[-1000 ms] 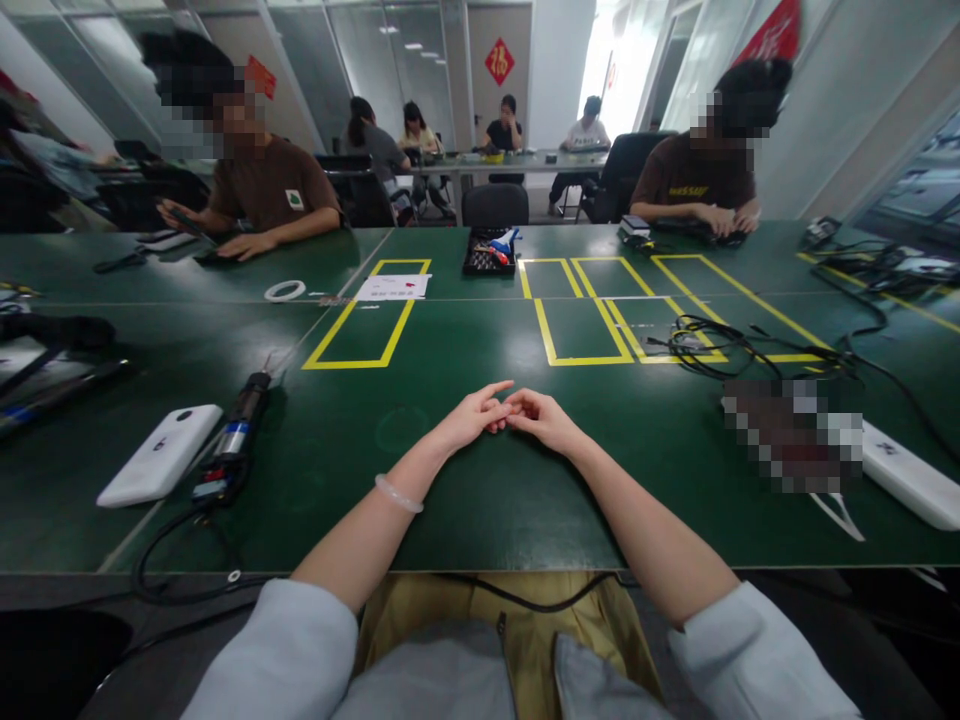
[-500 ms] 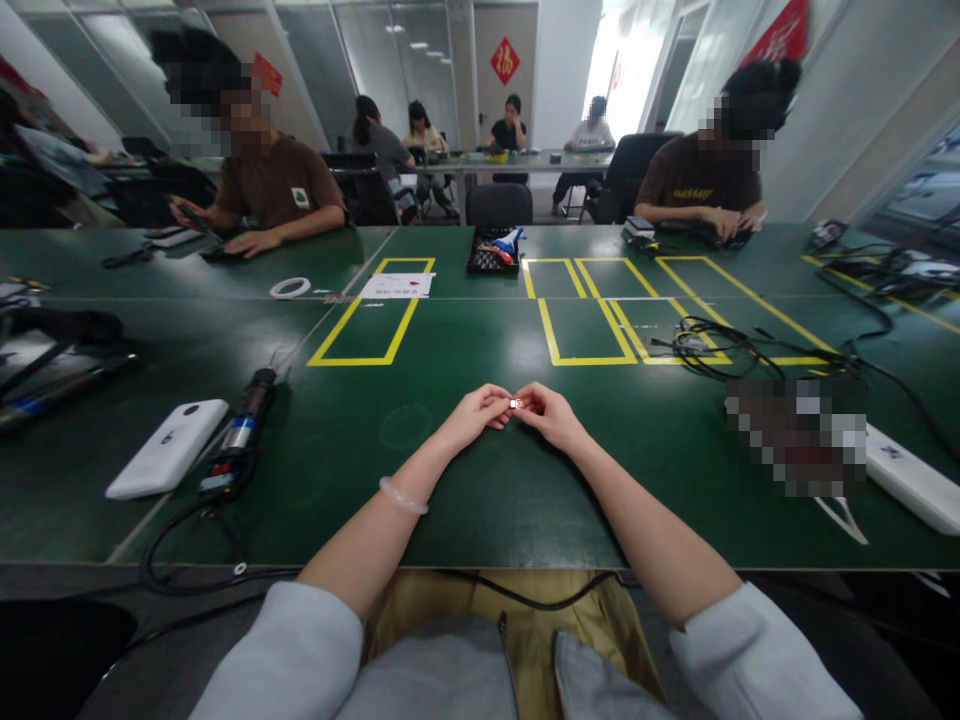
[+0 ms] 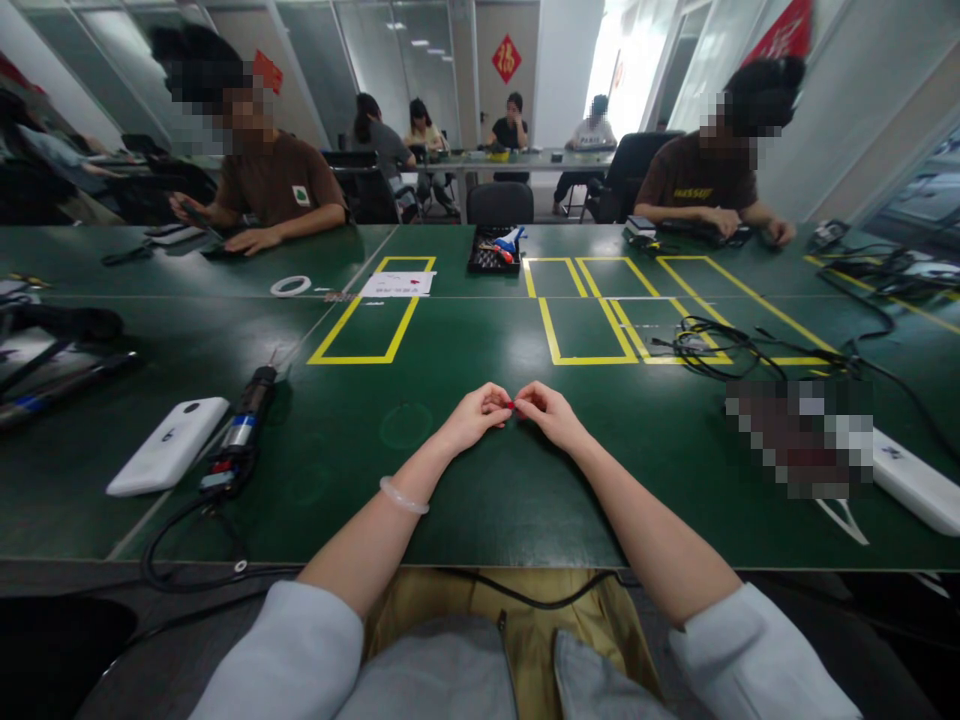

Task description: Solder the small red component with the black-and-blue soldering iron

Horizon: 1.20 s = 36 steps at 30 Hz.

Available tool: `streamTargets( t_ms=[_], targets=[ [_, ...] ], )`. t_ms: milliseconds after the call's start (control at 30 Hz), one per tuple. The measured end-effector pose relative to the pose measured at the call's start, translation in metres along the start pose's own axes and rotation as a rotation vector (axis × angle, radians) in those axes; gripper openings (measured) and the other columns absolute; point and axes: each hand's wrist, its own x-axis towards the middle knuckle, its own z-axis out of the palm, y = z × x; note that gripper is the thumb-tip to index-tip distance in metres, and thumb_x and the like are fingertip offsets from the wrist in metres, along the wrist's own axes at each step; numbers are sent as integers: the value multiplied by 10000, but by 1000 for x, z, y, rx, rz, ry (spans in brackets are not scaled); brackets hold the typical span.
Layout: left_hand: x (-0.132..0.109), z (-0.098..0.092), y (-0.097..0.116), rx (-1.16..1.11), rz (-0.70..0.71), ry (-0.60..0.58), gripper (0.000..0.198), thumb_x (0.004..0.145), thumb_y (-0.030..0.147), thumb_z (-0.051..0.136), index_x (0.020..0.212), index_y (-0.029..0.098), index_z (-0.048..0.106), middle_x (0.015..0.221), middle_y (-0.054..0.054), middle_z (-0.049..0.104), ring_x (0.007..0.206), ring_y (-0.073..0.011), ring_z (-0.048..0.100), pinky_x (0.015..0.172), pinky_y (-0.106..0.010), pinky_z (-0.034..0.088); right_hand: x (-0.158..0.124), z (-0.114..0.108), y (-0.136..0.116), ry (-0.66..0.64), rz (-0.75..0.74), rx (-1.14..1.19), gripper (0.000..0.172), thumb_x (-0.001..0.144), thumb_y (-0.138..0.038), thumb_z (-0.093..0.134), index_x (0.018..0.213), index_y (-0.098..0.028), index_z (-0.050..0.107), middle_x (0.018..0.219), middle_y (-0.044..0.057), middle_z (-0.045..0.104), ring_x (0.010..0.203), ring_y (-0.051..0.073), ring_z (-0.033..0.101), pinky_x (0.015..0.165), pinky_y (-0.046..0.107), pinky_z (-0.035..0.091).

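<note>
Object [image 3: 511, 405], small and red — held between both hands [image 3: 481, 413] [image 3: 550, 411].

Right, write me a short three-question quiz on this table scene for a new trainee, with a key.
1. Multiple choice: what colour shows on the small object between the fingertips of the left hand and right hand? A) blue B) red C) green
2. True or false: a pale ring-shaped bracelet encircles the left forearm.
3. Short answer: which lies nearer the person, the black rectangular tray or the white slab-shaped object at the left of the picture?

Key: 1. B. 2. True. 3. The white slab-shaped object.
</note>
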Motion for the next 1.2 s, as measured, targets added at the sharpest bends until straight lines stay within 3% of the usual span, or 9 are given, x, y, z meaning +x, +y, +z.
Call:
streamTargets(
  t_ms=[200, 500, 1200],
  targets=[
    [1, -1, -3, 25, 9, 32, 342, 699, 283, 732, 946, 132, 551, 872, -17, 588, 713, -86, 585, 647, -231, 488, 0, -1, -4, -22, -52, -63, 174, 797, -332, 630, 855, -182, 564, 732, -11, 580, 610, 115, 503, 592, 252, 416],
    [2, -3, -5, 55, 29, 32, 289, 712, 268, 716, 904, 125, 555, 844, -16, 602, 691, -85, 592, 637, -223, 476, -2, 1, -2, -15, -115, -117, 197, 773, -242, 628, 953, -184, 571, 891, 22, 631, 724, 132, 579, 674, 271, 460],
    [0, -2, -2, 85, 28, 39, 281, 702, 255, 714, 878, 133, 533, 830, -6, 588, 684, -77, 573, 637, -211, 447, -2, -1, -1, -44, -124, -194, 143, 788, -246, 616, 912, -177, 605, 805, 7, 613, 698, 130, 568, 673, 270, 453]
  ],
)
